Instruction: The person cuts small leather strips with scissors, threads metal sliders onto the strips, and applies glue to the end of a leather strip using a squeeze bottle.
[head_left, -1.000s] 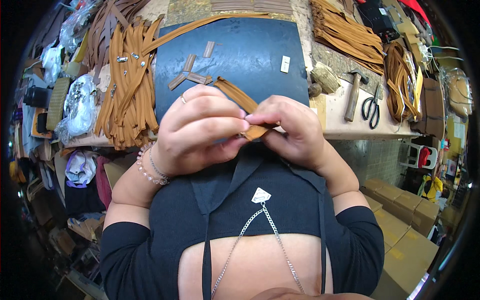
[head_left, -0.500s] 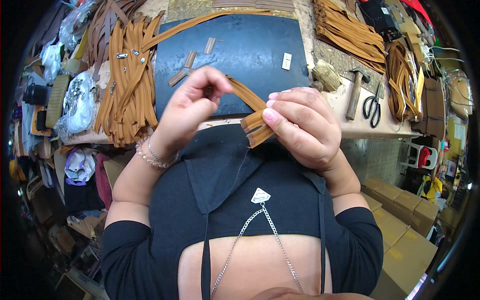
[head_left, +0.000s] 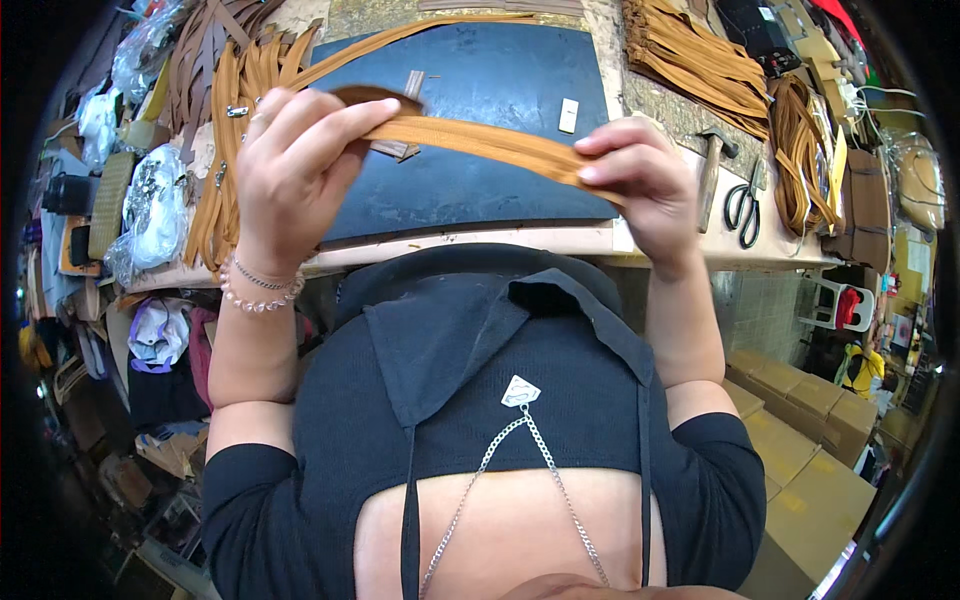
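Observation:
A tan-brown zipper [head_left: 490,142] is stretched sideways between my two hands above a dark blue-black mat [head_left: 480,75]. My left hand [head_left: 305,150] pinches it near its left part, and a darker brown length loops behind those fingers. At the other end my right hand [head_left: 640,180] grips it between thumb and fingers. Beneath the zipper, several small brown strips [head_left: 415,85] lie on the mat, partly hidden by the left hand. A small white rectangular piece [head_left: 568,115] rests toward the mat's right side.
Left of the mat lies a pile of tan zippers [head_left: 225,185] with metal sliders on it. Clear plastic bags [head_left: 158,195] sit farther left. On the right are a hammer [head_left: 712,175], black-handled scissors [head_left: 743,215] and bundled zippers [head_left: 700,75]. Cardboard boxes [head_left: 800,410] stand below.
My hands have moved apart and up over the mat. My left hand, earlier curled near the zipper, has moved left and now holds it; the zipper is drawn out between both hands.

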